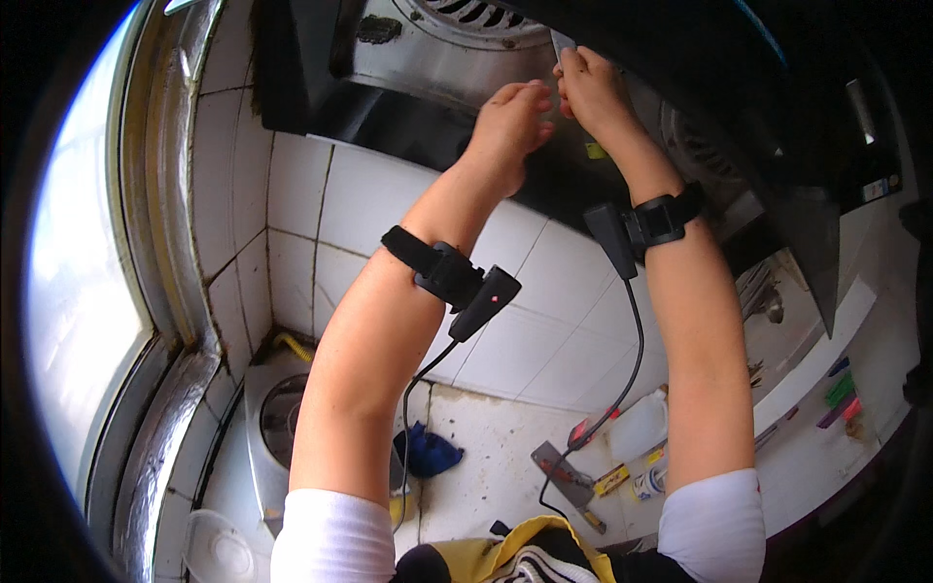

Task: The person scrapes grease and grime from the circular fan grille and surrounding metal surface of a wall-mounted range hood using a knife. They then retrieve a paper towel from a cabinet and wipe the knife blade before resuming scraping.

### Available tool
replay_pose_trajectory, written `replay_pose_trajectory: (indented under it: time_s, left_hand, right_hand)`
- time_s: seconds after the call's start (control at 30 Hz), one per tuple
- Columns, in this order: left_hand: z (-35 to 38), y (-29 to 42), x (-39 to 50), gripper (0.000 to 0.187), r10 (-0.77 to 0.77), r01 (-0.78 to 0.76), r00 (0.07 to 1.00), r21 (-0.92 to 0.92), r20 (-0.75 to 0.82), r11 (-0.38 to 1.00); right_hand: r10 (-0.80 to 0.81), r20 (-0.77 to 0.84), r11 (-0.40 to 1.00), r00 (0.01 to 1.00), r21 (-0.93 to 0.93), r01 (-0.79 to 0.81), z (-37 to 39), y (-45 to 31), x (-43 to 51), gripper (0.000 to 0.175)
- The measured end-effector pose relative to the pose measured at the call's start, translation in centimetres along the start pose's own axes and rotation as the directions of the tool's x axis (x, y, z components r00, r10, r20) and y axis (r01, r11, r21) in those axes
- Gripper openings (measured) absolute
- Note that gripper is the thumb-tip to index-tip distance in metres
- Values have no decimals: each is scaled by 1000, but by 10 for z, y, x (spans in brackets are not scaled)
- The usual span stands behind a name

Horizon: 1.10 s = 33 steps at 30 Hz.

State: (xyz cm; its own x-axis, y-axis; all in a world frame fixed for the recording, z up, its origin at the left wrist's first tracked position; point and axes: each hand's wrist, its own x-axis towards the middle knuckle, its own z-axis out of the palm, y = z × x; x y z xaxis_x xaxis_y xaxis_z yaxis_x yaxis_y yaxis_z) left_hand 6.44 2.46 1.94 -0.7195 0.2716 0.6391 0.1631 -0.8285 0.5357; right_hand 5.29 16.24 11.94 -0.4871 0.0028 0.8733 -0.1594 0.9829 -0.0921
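Both my arms reach up to the underside of a black and steel range hood (pixel 415 73). My right hand (pixel 594 91) grips a thin, flat metal blade (pixel 561 45), whose handle is hidden in the fist. The blade's tip is close to a round fan grille (pixel 481 13) with greasy marks around it. To the left of that fist, my left hand (pixel 510 120) hovers under the steel panel with its fingers loosely curled and apart. Nothing shows in it. A dark greasy patch (pixel 379 29) marks the panel farther left.
Below lies a white countertop (pixel 481 503) with a cleaver (pixel 561 474), a translucent plastic jug (pixel 641 430), a yellow box (pixel 611 479) and a blue cloth (pixel 430 450). A gas stove (pixel 259 393) stands at lower left, beside the window (pixel 87 277). Cables hang from both wrist straps.
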Motion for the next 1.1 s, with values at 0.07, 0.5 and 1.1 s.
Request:
replay_pose_trajectory:
  time_s: [0.07, 0.5, 1.1]
  left_hand:
    - [13, -2, -17, 39, -16, 13, 999, 71, 38, 997]
    - [13, -7, -37, 53, 74, -74, 997, 676, 29, 733]
    - [-84, 104, 16, 25, 520, -94, 854, 983, -2, 159]
  right_hand:
    - [-18, 85, 978, 996, 209, 0, -6, -3, -26, 30]
    - [87, 419, 275, 904, 862, -426, -14, -34, -110, 30]
    - [-518, -395, 854, 758, -196, 481, 33, 24, -102, 32]
